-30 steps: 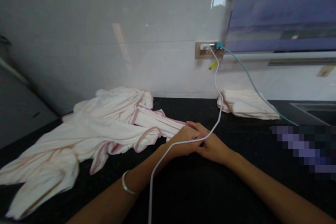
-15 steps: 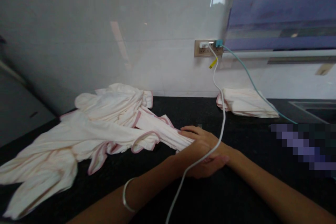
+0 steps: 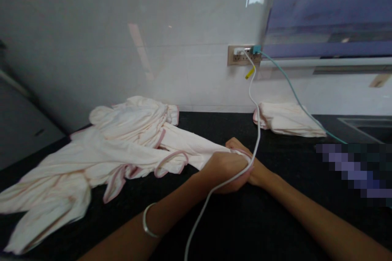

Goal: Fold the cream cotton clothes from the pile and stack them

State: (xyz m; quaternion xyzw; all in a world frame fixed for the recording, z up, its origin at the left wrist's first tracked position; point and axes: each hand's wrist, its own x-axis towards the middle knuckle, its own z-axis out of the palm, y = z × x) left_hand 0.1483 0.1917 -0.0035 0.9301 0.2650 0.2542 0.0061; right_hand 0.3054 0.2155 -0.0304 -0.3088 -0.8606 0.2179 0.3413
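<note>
A cream cloth with pink edging stretches to the right from a crumpled heap of the same cream fabric. My left hand is closed on its near right corner, with a bracelet on that wrist. Just behind it, my right hand is closed on the cloth's right end, its fingers bent and partly hidden by the left hand. Pink trim shows between the two hands. A white cable passes in front of both hands.
A wall socket holds the white plug and a teal plug with a teal cable. One folded cream cloth lies by the wall at right, near a sink edge. The black counter runs beneath. A pixelated patch covers the right side.
My hands have gone from lying on the narrow cloth strip to gripping its right end. The strip is now spread wider and pulled toward the right. The white cable has shifted slightly.
</note>
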